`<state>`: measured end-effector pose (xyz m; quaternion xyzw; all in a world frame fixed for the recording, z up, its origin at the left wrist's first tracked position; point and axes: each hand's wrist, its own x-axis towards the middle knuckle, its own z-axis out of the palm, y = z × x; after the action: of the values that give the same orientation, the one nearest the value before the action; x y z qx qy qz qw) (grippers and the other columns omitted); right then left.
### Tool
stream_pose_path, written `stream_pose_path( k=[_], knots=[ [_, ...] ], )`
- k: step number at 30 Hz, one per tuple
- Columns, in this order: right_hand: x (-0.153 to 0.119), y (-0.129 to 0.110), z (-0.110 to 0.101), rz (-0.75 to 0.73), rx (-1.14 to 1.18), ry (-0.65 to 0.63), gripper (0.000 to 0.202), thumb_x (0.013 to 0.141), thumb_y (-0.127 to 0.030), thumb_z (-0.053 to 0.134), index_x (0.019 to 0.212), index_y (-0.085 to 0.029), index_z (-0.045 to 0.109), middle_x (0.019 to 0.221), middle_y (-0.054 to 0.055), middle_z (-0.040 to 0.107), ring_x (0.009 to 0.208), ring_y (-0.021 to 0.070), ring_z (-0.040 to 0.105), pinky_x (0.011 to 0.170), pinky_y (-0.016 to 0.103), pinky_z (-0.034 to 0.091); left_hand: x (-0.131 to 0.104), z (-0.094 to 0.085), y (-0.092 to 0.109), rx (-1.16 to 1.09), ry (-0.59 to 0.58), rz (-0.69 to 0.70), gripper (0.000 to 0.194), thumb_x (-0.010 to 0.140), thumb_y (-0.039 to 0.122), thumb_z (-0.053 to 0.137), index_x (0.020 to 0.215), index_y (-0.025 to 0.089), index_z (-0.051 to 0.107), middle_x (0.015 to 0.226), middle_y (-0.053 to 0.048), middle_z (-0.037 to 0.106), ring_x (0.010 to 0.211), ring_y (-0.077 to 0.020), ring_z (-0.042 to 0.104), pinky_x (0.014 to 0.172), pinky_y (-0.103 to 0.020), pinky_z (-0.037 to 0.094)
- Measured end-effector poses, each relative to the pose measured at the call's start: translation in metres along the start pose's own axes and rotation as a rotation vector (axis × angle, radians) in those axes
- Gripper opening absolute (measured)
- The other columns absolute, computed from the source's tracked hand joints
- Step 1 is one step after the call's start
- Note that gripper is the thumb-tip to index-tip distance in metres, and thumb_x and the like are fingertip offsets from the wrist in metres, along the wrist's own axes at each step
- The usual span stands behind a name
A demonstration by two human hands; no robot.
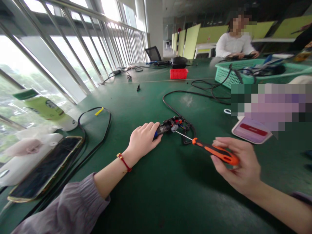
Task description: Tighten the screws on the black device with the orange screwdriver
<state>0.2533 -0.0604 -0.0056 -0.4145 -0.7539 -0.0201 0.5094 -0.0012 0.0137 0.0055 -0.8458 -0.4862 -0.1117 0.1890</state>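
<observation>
My left hand (143, 138) is wrapped round the dark barrel of an opened corded power tool (168, 125) lying on the green table (151, 182). Its inner parts, with red and orange bits and a grey block, are exposed at the right end. My right hand (240, 162) grips an orange and black screwdriver (216, 151) by the handle between thumb and fingers. The screwdriver's thin shaft points left, its tip at the grey block; whether it sits in a screw is too small to tell. A black cord (180, 92) runs from the tool toward the back right.
A phone (46, 169), a white pouch and a green-capped bottle (50, 110) stand at the left beside a looped cable (109, 120). Farther back are a red basket (178, 73) and a teal basket (223, 76) of tools. A purple phone (251, 130) lies right. A person (232, 45) sits opposite.
</observation>
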Motion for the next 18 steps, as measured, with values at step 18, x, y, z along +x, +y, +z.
stream_pose_path(
  k=[18],
  knots=[
    [-0.0004, -0.0002, -0.0010, 0.030, -0.016, -0.013, 0.028, 0.075, -0.019, 0.059, 0.103, -0.022, 0.053, 0.085, 0.004, 0.060, 0.070, 0.0156, 0.062, 0.058, 0.028, 0.053, 0.0002, -0.0013, 0.0002, -0.009, -0.019, -0.003, 0.032, 0.087, 0.037, 0.041, 0.112, 0.018, 0.048, 0.091, -0.004, 0.061, 0.081, -0.0181, 0.057, 0.065, -0.029, 0.043]
  ],
)
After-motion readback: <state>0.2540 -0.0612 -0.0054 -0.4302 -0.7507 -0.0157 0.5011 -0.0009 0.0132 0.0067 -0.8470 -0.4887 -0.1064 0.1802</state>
